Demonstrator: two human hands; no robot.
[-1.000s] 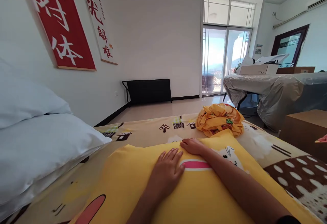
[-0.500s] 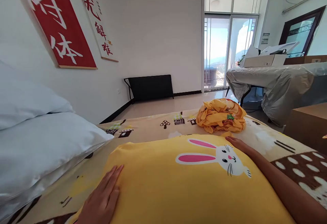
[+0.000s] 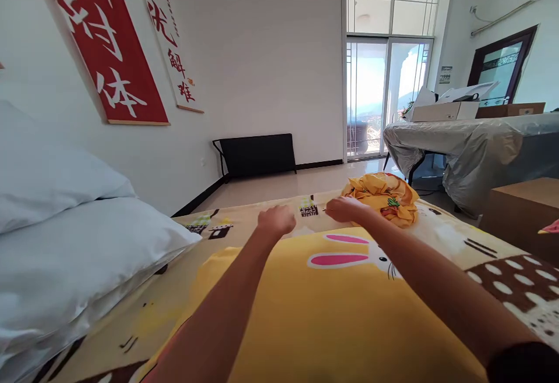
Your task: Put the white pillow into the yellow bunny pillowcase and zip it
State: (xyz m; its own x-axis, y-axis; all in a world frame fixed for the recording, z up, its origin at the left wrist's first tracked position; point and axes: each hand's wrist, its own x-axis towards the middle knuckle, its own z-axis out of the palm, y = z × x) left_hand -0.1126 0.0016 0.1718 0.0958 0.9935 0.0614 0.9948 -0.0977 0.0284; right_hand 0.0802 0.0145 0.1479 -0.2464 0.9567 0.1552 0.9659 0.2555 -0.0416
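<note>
- Hands: since 0.5 s earlier, shifted from the pillow's left side and far right corner to near each other at its far edge.
- Left hand [image 3: 276,221]: flat with fingers extended then, now curled into a fist, knuckles forward; cannot tell whether any fabric is pinched inside.
- Right hand [image 3: 345,208]: likewise curled, just in front of the orange bundle as seen; contents of the grip hidden, contact with the pillow not certain. Black band [image 3: 524,362] at the forearm.
- Yellow pillow [image 3: 332,307]: lying flat on the bed below the forearms; white rabbit print with 2 pink ears [image 3: 338,261], partly covered by the right arm.
- Orange cloth bundle [image 3: 375,188]: crumpled, beyond the pillow, green motif.
- Bed cover [image 3: 244,220]: beige, brown figures; 1 dark block of small lettering [image 3: 308,207], not reliably legible.
- White pillows [image 3: 87,255]: 2, stacked at left.
- Red scroll [image 3: 120,68]: white brush characters, lower 2 reading 附体, another above partly cut off.
- White scroll [image 3: 172,45]: red characters, lower 2 reading 解难.
- Notice [image 3: 445,74]: beside the glass door [image 3: 367,86]; print too small to read.
- Counter [image 3: 445,133]: plastic-draped, carrying a white box [image 3: 443,112], marking illegible.
- Cardboard box [image 3: 519,214]: brown, at right.
- Black panel [image 3: 257,155]: by the far wall.
</note>
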